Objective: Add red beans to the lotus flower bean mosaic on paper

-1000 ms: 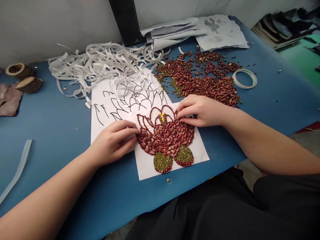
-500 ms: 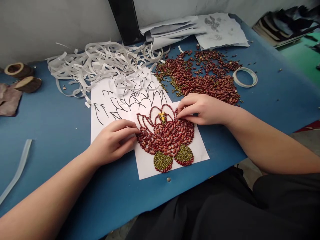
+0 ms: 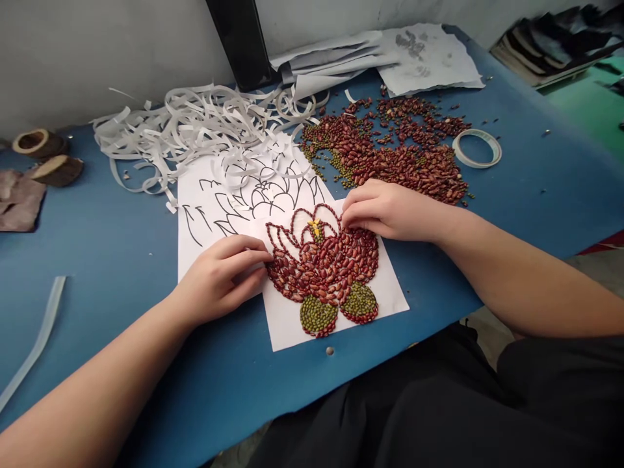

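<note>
A lotus-shaped bean mosaic (image 3: 331, 266) lies on a white sheet (image 3: 287, 335) near the table's front edge. Speckled red beans fill its lower petals, and green mung beans fill two rounded shapes below. Small dark red beans outline the upper petals, with some yellow pieces at the centre. My left hand (image 3: 221, 276) rests at the mosaic's left edge, thumb and fingers apart, fingertips touching the outer beans. Over the upper right petals, my right hand (image 3: 383, 211) has its fingers pinched together and pointing down. Whatever is between those fingertips is hidden.
Behind the mosaic lies a lotus line drawing (image 3: 195, 221), partly under curled white paper strips (image 3: 195, 123). Loose mixed beans (image 3: 404, 162) spread at the back right beside a tape roll (image 3: 494, 149). Wood pieces (image 3: 58, 170) sit at left; crumpled paper (image 3: 433, 62) lies at the back.
My right hand's fingers have drawn closer together and shifted slightly left over the upper right petals. My left hand stays in place. The view has moved very slightly.
</note>
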`<action>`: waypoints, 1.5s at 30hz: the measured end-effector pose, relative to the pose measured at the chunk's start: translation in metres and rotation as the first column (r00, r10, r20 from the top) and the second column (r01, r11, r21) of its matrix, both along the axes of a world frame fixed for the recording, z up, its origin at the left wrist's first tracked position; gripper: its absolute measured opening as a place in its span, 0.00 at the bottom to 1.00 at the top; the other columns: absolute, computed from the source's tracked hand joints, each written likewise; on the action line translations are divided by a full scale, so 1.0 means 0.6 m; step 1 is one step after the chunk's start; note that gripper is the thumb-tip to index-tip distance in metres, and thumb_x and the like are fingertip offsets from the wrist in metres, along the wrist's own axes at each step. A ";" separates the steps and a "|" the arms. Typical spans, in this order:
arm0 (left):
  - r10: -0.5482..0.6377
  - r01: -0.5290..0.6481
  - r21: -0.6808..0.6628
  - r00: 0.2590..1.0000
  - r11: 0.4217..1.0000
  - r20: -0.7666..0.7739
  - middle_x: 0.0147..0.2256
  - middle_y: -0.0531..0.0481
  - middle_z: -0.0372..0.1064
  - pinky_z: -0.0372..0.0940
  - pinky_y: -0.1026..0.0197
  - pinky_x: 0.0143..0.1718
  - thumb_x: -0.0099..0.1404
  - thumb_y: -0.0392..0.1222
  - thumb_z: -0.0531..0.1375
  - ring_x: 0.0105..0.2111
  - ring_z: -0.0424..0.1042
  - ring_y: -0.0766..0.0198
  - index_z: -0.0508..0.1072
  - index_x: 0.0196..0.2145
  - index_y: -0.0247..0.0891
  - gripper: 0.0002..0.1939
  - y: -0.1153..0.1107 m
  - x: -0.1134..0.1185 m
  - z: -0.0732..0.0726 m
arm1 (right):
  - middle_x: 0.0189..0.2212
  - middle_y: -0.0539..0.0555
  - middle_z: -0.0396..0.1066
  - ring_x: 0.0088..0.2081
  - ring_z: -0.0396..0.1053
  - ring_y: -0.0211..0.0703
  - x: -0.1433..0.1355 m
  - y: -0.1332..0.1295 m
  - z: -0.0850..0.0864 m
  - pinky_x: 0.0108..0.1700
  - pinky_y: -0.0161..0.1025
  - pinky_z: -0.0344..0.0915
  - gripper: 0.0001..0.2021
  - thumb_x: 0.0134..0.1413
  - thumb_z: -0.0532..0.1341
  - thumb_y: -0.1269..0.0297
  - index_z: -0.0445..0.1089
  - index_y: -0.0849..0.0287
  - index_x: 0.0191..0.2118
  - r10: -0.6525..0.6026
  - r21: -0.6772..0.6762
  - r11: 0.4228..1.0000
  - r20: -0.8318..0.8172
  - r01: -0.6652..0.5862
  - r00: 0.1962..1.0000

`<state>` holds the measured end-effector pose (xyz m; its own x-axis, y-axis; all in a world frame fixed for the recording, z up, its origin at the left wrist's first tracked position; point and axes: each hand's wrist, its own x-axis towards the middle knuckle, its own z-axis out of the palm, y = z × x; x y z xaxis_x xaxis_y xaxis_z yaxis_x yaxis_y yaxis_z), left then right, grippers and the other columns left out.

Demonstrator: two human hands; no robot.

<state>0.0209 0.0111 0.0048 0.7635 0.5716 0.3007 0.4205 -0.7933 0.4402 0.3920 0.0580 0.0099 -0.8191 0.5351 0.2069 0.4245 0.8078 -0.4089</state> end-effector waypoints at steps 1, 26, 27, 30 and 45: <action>0.002 -0.002 0.001 1.000 1.000 0.001 0.48 0.43 0.77 0.75 0.61 0.47 0.75 0.31 0.58 0.46 0.80 0.61 0.77 0.51 0.37 0.11 0.000 0.000 0.000 | 0.44 0.57 0.80 0.44 0.74 0.46 0.000 0.001 -0.002 0.51 0.47 0.65 0.14 0.77 0.55 0.64 0.79 0.55 0.44 0.013 0.003 1.000 0.011 -0.013 1.000; 0.033 -0.032 -0.063 0.999 0.997 0.003 0.47 0.44 0.78 0.75 0.60 0.49 0.75 0.33 0.58 0.45 0.80 0.60 0.79 0.50 0.40 0.12 0.000 0.000 0.004 | 0.34 0.56 0.78 0.34 0.72 0.46 0.139 0.071 -0.006 0.47 0.49 0.71 0.08 0.67 0.63 0.62 0.82 0.52 0.41 -0.530 0.157 0.824 -0.127 0.544 0.839; 0.032 -0.032 -0.061 0.999 0.998 0.005 0.47 0.44 0.78 0.75 0.60 0.49 0.75 0.33 0.58 0.45 0.80 0.60 0.79 0.49 0.40 0.12 -0.001 0.001 0.004 | 0.36 0.56 0.79 0.36 0.73 0.48 0.132 0.070 -0.007 0.48 0.50 0.72 0.08 0.66 0.64 0.62 0.82 0.52 0.42 -0.527 0.146 0.829 -0.114 0.539 0.842; 0.030 -0.029 -0.052 1.000 0.998 0.007 0.47 0.44 0.78 0.75 0.60 0.49 0.75 0.32 0.58 0.45 0.80 0.60 0.79 0.49 0.39 0.11 -0.001 0.001 0.003 | 0.41 0.56 0.79 0.43 0.76 0.55 0.109 0.066 -0.018 0.52 0.56 0.73 0.07 0.65 0.65 0.61 0.83 0.50 0.43 -0.492 0.099 0.860 -0.098 0.500 0.865; 0.043 -0.043 -0.080 0.999 0.996 -0.003 0.47 0.43 0.79 0.77 0.59 0.50 0.76 0.35 0.57 0.46 0.81 0.59 0.80 0.49 0.40 0.12 0.000 -0.001 0.003 | 0.40 0.57 0.81 0.45 0.78 0.59 0.080 0.053 -0.014 0.53 0.59 0.74 0.12 0.70 0.61 0.57 0.83 0.46 0.49 -0.495 0.096 0.849 -0.199 0.520 0.846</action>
